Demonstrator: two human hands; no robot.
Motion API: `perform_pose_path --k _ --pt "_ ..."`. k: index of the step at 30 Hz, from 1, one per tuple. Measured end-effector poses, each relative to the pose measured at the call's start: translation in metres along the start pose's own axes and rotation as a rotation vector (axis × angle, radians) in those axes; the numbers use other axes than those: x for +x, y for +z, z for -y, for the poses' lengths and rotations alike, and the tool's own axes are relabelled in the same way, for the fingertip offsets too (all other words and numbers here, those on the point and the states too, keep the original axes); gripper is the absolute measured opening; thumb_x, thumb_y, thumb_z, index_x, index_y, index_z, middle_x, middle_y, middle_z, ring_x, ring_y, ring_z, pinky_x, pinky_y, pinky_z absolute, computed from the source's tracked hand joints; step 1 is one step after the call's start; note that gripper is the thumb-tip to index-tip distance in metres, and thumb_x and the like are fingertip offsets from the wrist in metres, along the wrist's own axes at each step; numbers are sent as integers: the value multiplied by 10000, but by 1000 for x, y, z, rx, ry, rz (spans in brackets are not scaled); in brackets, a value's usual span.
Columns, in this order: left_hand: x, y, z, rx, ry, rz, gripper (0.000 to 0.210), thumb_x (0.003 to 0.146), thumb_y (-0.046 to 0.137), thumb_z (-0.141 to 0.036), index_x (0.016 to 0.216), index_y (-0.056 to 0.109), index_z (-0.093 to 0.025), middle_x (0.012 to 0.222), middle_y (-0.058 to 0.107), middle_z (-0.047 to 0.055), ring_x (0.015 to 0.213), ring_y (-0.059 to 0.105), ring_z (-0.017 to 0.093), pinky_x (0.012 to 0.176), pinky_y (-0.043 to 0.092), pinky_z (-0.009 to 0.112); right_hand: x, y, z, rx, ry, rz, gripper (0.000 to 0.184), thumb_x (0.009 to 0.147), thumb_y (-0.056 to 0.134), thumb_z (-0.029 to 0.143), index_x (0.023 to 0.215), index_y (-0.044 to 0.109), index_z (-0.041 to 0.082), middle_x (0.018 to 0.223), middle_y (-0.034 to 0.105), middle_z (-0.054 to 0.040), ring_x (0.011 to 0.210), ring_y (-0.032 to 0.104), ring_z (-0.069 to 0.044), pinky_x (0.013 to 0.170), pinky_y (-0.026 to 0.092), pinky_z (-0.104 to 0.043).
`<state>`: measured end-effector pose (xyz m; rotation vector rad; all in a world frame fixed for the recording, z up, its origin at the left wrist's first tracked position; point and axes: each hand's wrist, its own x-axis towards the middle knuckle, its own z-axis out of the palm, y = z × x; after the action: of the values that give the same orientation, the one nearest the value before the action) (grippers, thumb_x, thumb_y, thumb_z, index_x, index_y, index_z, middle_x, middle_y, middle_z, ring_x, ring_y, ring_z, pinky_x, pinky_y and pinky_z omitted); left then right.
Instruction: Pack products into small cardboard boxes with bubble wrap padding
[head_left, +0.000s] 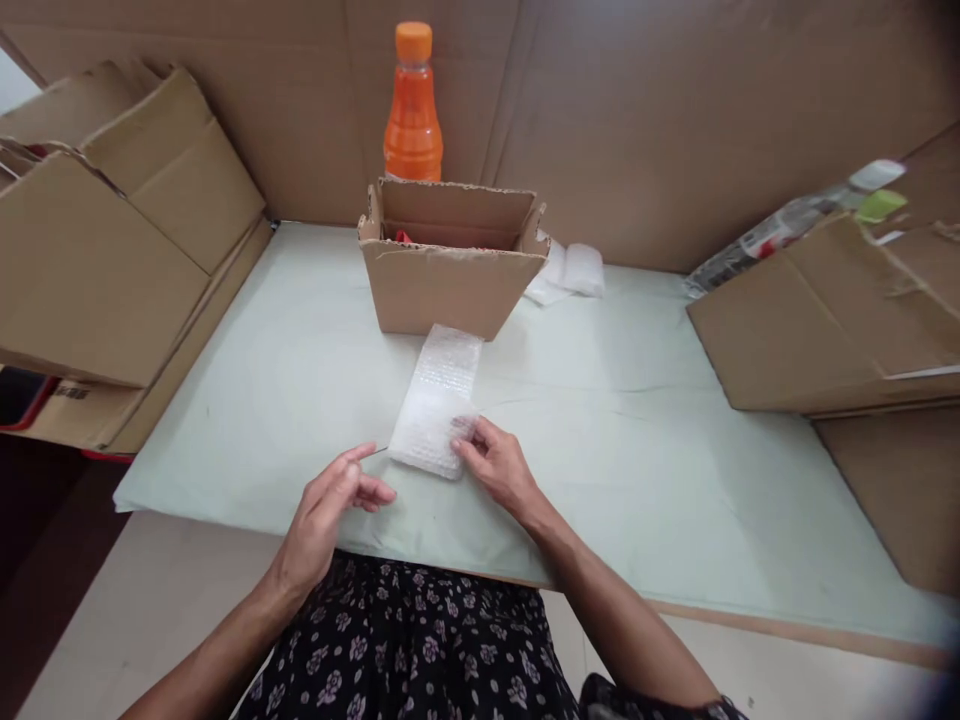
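A strip of clear bubble wrap lies on the pale green table cover, its far end against the foot of a small open cardboard box. My right hand pinches the strip's near right edge between thumb and fingers. At the near left corner, my left hand has a thin dark stick between thumb and forefinger, pointing at the wrap. Its other fingers are loosely curled. What kind of tool the stick is, I cannot tell. Something red shows inside the small box.
Behind the small box stands an orange bottle. More bubble wrap lies at the box's right. Larger cardboard boxes flank the table at left and right, the right one with a clear plastic bottle leaning behind it.
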<state>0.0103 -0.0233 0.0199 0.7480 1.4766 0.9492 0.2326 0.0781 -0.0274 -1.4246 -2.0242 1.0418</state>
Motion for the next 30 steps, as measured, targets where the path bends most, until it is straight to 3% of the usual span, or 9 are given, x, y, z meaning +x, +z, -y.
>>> perform_pose_path --k 4,6,8,13,17,20,24,27,30 --pt "17 0 18 634 561 -102 354 935 584 -289 1273 661 -215 1241 710 106 1183 628 277 1027 510 458 20 -2 -1 -266 142 54 202 894 587 272 1059 690 216 788 716 0 722 644 -182 661 428 -270" --pt "32 3 24 863 802 -41 372 918 547 -176 1271 661 -211 1376 645 112 1324 535 296 1101 461 490 21 -1 -1 -336 170 50 399 892 601 265 1287 625 207 847 738 -10 774 671 -199 697 448 -281" --pt "47 6 27 1031 902 34 406 899 547 -135 1290 640 -194 1386 630 123 1347 500 313 1103 453 508 17 -3 -4 -340 148 -6 554 890 624 289 1424 527 182 910 740 -26 790 677 -206 730 478 -302" --pt "66 8 25 1186 929 5 323 902 562 -143 1211 655 -161 1126 671 138 1104 577 306 965 507 489 -5 -11 -12 -299 -209 -209 551 919 646 372 1422 513 191 1189 688 -124 917 674 -235 856 527 -397" --pt "65 9 25 1139 944 -48 293 879 579 -119 1147 683 -178 1114 650 139 1093 571 302 956 508 478 -14 -2 -8 -395 -460 2 435 908 692 352 1312 614 211 1384 618 -172 1235 582 -319 954 493 -484" --pt "58 7 23 1068 929 -17 302 864 556 -80 1102 704 -194 1203 664 134 1182 567 306 1016 474 491 -14 9 -6 -376 -436 48 224 960 591 198 1155 698 215 1220 726 -122 1104 646 -276 905 503 -456" --pt "53 -3 20 907 713 137 288 934 508 -159 1141 700 -218 1008 740 72 950 653 234 890 508 404 -23 8 -6 -168 -328 34 260 1011 525 235 1222 677 230 1083 771 -65 947 701 -208 860 547 -386" --pt "59 -6 19 917 567 80 337 951 512 -236 1248 663 -192 929 738 71 830 650 225 825 515 382 -36 2 -3 -225 -340 -146 310 1005 547 279 1294 632 209 1228 716 -119 1075 676 -238 889 546 -405" --pt "68 -3 18 1010 606 -7 331 932 551 -233 1233 669 -159 887 714 83 846 641 250 832 508 399 -39 3 3 -399 -440 -197 285 978 586 254 1249 652 194 1296 675 -155 1155 630 -281 904 515 -443"
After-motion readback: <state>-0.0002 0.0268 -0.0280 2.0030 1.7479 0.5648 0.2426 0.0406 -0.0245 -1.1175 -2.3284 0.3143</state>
